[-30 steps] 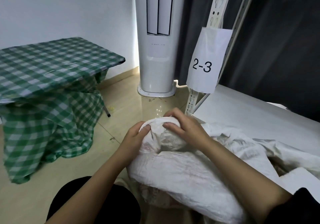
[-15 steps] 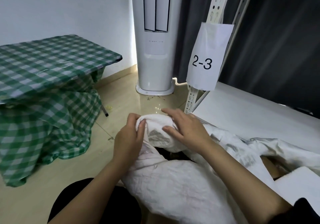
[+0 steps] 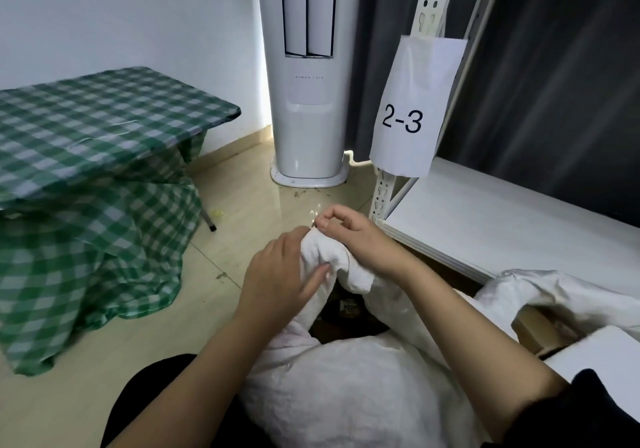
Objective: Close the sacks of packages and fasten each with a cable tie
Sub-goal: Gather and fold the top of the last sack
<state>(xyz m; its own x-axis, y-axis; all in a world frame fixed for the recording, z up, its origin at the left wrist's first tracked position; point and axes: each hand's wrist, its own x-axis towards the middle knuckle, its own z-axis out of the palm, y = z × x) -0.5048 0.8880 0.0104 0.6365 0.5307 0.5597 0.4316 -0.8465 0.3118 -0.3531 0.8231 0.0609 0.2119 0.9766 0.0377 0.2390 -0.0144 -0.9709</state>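
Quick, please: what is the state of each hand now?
Left hand: holds the gathered sack mouth, thumb pressed on the fabric.
Right hand: fingers curled, gripping the sack mouth from the other side.

A white sack, a green-and-white checked tablecloth, black curtains.
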